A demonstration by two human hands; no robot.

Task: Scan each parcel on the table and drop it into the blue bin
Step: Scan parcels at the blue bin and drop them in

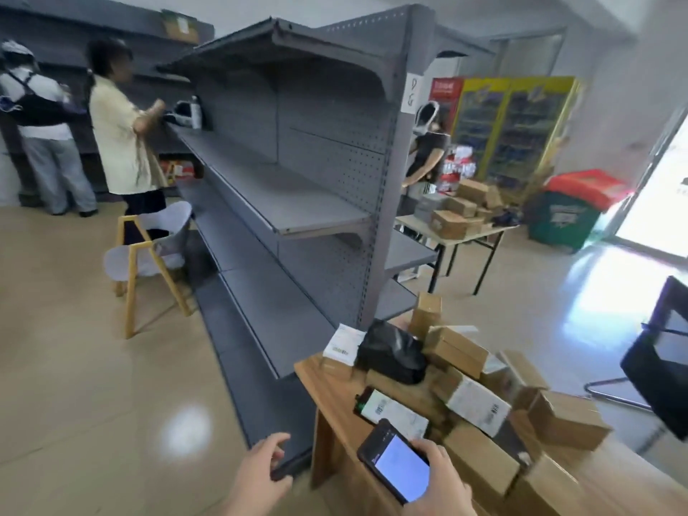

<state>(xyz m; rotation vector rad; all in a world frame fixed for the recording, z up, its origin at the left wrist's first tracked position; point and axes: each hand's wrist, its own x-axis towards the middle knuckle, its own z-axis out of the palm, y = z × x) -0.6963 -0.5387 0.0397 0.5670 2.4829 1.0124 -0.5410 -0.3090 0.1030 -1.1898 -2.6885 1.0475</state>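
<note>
Right hand (441, 478) grips a handheld scanner (398, 467), fingers curled round its far edge, screen lit and facing up. Left hand (257, 474) holds nothing, fingers loosely bent, and hovers over the floor just left of the wooden table (331, 389). A flat black parcel (394, 409) with a white label lies on the table just beyond the scanner's top end; I cannot tell whether they touch. Behind it sits a black bag parcel (391, 353), with cardboard boxes (473, 400) heaped to the right. Grey shelving (290, 180) stands beside the table.
</note>
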